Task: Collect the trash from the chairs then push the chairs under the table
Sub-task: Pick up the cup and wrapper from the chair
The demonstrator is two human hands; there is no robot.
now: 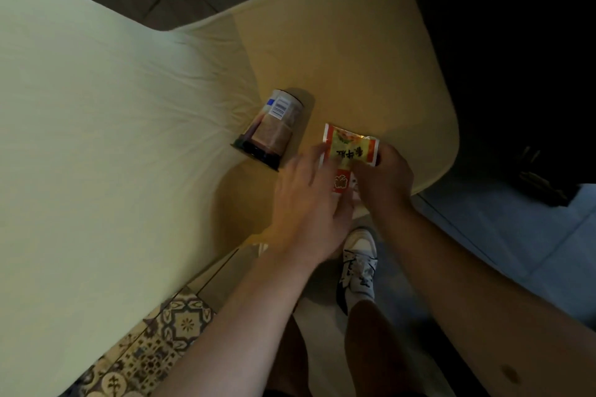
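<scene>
Hands (pixel 309 203) of the person meet over the front part of a yellow chair seat (pixel 371 58). Left hand: fingers extended and loosely spread, palm down, fingertips (pixel 317 150) touching the left edge of a snack wrapper (pixel 350 147). Right hand (pixel 383 176): curled around the right side of the same wrapper, thumb and fingers pinching it; the exact finger contact underneath cannot be told.

Wrapper: red and yellow foil packet with printed characters, crumpled, located between the two hands and partly covered by them. A red portion of it shows below, in the gap between the two hands. Whether it is lifted off the seat or resting on it cannot be told.

Plastic cup (pixel 274 129): lies on its side on the seat, just beyond and to the left of the left hand's fingertips, apart from them. Its dark lid end points toward the person; a white barcode label faces up near its far end. Brownish residue shows through the clear wall.

Chair backrest (pixel 96 138): pale, wide, extends left of the left hand and forearm.

Below the hands: a white and black sneaker (pixel 359 267) stands on the floor under the wrists. Patterned floor tiles (pixel 154 342) lie to the left of the left forearm.
</scene>
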